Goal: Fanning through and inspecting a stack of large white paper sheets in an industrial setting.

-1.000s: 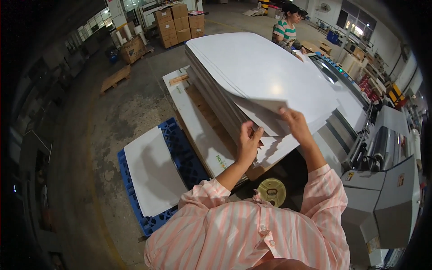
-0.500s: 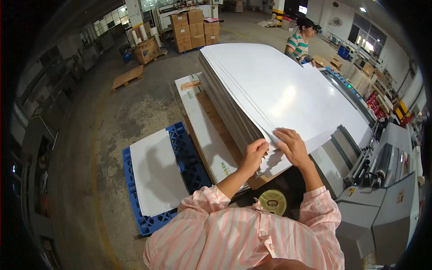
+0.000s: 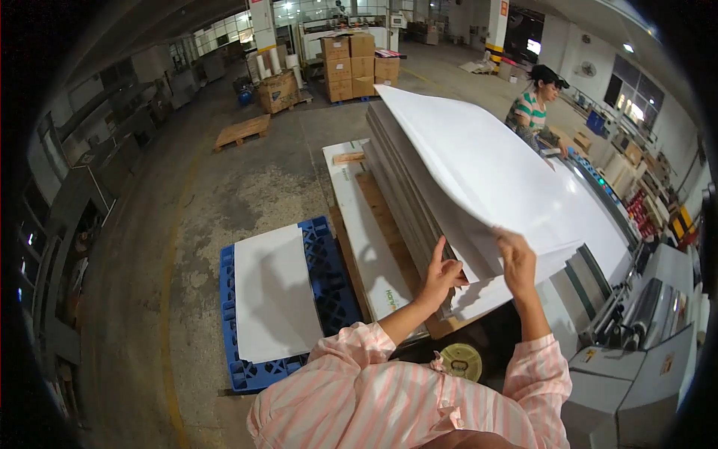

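Note:
A tall stack of large white sheets (image 3: 407, 176) stands in front of me. My right hand (image 3: 517, 263) pinches the near edge of the top white sheet (image 3: 479, 150), which bows upward off the stack, its far left corner raised. My left hand (image 3: 443, 278) rests at the stack's near left corner. Its index finger points up along the side, while the other fingers lie against the sheet edges, partly hidden. Between the lifted sheet and the pile a dark gap shows.
Right of the stack stands a grey machine with rollers (image 3: 639, 322). A co-worker (image 3: 532, 112) is at its far side. On the left, a blue plastic pallet (image 3: 329, 280) bears white sheets (image 3: 273, 292). Behind are cardboard boxes (image 3: 350, 67) and a wooden pallet (image 3: 243, 131). A round yellowish lid (image 3: 461, 363) lies near me.
My right hand has raised the top sheet, which now arches off the pile. My left hand has loosened from the corner, its index finger now extended. The view has shifted.

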Available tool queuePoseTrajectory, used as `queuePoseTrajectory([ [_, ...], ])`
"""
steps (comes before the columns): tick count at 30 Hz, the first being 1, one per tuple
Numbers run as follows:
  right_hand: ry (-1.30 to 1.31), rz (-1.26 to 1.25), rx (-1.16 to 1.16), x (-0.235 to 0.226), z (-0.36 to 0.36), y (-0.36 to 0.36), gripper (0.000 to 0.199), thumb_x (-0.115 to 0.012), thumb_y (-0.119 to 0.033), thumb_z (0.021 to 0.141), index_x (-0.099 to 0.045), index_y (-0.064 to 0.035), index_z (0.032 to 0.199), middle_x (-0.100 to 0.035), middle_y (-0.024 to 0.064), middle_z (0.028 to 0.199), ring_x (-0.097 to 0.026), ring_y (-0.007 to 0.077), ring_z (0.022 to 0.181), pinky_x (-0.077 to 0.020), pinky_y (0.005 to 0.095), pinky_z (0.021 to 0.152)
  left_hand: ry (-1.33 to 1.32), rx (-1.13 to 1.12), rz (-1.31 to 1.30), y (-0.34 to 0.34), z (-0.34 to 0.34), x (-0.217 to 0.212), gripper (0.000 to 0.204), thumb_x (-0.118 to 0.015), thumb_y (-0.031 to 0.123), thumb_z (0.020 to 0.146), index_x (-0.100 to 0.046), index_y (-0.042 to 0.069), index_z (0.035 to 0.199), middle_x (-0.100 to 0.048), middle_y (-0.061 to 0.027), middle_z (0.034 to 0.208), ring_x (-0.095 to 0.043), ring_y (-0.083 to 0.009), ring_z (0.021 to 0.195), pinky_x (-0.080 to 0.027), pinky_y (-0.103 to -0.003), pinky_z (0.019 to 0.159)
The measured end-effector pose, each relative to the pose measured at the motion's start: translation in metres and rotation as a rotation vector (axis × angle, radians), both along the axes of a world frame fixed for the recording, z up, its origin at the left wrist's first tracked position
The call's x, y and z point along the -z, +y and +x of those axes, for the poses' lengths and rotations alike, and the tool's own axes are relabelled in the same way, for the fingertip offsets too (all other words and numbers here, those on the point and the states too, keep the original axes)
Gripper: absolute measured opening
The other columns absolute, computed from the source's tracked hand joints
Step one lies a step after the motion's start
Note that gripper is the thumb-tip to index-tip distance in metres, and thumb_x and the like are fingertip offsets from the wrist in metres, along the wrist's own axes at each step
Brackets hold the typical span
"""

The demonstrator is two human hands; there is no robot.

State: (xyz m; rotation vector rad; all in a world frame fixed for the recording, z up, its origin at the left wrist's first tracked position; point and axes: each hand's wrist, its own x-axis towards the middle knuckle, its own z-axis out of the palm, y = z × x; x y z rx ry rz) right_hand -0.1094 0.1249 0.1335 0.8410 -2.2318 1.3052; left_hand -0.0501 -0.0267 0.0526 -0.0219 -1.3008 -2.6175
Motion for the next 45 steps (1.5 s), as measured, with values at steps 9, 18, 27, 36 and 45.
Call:
queuePoseTrajectory([
  [9, 0.450, 0.413, 0.014, -0.007, 0.022, -0.006, 0.045, -0.058, 0.001, 0.066, -0.061, -0.0104, 0.110, -0.063, 0.0076, 0.105, -0.059, 0.0248, 0.082, -0.0482, 0.0361, 0.073, -0.073, 0.168, 0.017, -0.012, -0.010, -0.012, 0.063, -0.057, 0.017, 0.088, -0.021, -0.002, 0.136, -0.056, -0.0088, 0.091, -0.060, -0.0159, 0.080, -0.053, -0.029, 0.066],
  [18, 0.373, 0.386, -0.049, 0.009, 0.015, 0.004, 0.031, -0.060, -0.018, 0.076, -0.063, -0.0012, 0.102, -0.041, 0.0198, 0.131, -0.045, 0.0345, 0.112, -0.0391, 0.0403, 0.089, -0.067, -0.027, -0.113, 0.000, -0.016, -0.009, 0.068, -0.063, 0.031, 0.085, -0.026, -0.003, 0.130, -0.057, -0.0067, 0.083, -0.057, -0.0107, 0.061, -0.050, -0.024, 0.049],
  [27, -0.541, -0.637, 0.046, -0.018, -0.019, 0.006, 0.049, -0.054, -0.038, 0.089, -0.061, 0.0099, 0.096, -0.062, 0.0105, 0.091, -0.053, 0.0156, 0.085, -0.0411, 0.0276, 0.079, -0.120, -0.052, -0.191, 0.005, -0.015, -0.001, 0.071, -0.061, 0.012, 0.083, -0.017, -0.002, 0.137, -0.054, -0.0067, 0.078, -0.054, -0.0118, 0.064, -0.051, -0.026, 0.050],
  [36, -0.067, 0.055, -0.044, 0.020, -0.002, -0.005, 0.022, -0.056, -0.017, 0.087, -0.064, 0.0019, 0.095, -0.061, 0.0143, 0.108, -0.057, 0.0282, 0.098, -0.0445, 0.0337, 0.083, -0.132, -0.035, -0.241, 0.000, -0.012, -0.007, 0.066, -0.059, 0.009, 0.083, -0.021, -0.002, 0.137, -0.056, -0.0118, 0.095, -0.058, -0.0149, 0.078, -0.052, -0.027, 0.060],
  [45, 0.059, 0.191, 0.003, 0.029, 0.004, -0.002, 0.020, -0.056, -0.015, 0.085, -0.064, -0.0042, 0.100, -0.061, 0.0101, 0.108, -0.058, 0.0294, 0.093, -0.0467, 0.0355, 0.079, -0.118, 0.029, 0.034, -0.005, -0.011, -0.003, 0.061, -0.055, 0.009, 0.086, -0.023, 0.002, 0.138, -0.052, -0.0072, 0.092, -0.058, -0.0161, 0.075, -0.054, -0.032, 0.064],
])
